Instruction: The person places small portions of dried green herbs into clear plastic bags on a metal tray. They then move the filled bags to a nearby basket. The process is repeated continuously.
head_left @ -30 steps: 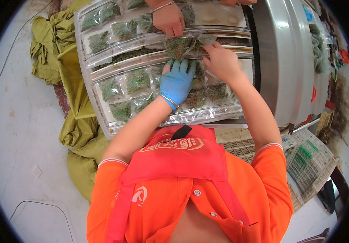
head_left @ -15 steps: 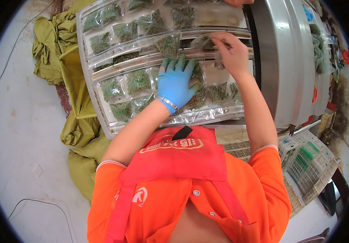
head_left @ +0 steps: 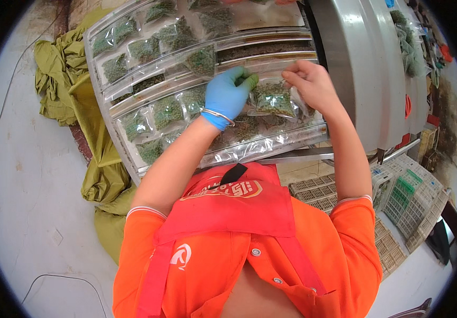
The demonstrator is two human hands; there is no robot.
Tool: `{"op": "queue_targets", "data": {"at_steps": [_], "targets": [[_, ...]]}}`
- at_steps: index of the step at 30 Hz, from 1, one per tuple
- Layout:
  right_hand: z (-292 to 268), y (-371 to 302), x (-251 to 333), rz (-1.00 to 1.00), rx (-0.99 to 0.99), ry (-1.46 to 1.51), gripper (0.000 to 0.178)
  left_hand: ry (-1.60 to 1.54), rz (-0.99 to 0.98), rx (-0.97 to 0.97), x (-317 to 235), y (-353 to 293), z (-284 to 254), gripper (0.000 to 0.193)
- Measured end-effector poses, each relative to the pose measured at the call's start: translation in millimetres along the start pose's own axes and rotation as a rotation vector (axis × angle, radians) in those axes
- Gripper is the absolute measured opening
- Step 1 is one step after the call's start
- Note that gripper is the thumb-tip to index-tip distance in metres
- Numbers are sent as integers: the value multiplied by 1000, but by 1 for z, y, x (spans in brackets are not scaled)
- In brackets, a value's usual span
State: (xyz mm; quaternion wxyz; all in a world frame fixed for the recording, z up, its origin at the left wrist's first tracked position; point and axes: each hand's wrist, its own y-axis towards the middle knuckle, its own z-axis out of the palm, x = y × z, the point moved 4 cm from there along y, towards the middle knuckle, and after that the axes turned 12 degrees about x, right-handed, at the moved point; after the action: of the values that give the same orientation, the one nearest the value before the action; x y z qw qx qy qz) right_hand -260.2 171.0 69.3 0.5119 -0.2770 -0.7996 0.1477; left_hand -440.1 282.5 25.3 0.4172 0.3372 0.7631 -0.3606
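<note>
A clear plastic bag of small green berries [head_left: 274, 100] is stretched between my two hands over the tray. My left hand [head_left: 225, 98], in a blue glove with green-stained fingertips, pinches its left upper corner. My bare right hand [head_left: 313, 87] grips the bag's right upper corner between thumb and fingers. Under and around them, similar bags [head_left: 168, 110] lie in rows on the metal tray of a sealing machine [head_left: 127, 139]. Another bag [head_left: 202, 61] lies across the metal bars just beyond my left hand. Bags under my hands are partly hidden.
A large rounded steel lid [head_left: 350, 63] stands along the tray's right side. Olive-green cloth [head_left: 58, 79] hangs and lies at the left. Plastic crates [head_left: 408, 201] stand on the floor at the right. Part of another person's hand [head_left: 284, 1] shows at the top edge.
My left hand has lifted off the bags and now pinches the bag's corner. My right hand has come nearer and lower, bringing the bag over the near row. The view has shifted slightly.
</note>
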Motion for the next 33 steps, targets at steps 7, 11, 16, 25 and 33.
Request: {"op": "queue_targets", "data": {"at_steps": [7,11,16,25,33], "targets": [[21,32,-30,89,-147,-588,30,823,57,-147,12,14,34,50],[18,42,-37,92,-261,-928,46,821,281,-47,2,4,46,63],[9,51,-38,-135,-254,-937,36,876,298,177,1,-3,68,63],[26,67,-25,-109,-171,-914,22,942,141,99,3,7,67,58],[-23,26,-5,-258,-612,-337,18,662,326,-75,-25,4,39,67]]}}
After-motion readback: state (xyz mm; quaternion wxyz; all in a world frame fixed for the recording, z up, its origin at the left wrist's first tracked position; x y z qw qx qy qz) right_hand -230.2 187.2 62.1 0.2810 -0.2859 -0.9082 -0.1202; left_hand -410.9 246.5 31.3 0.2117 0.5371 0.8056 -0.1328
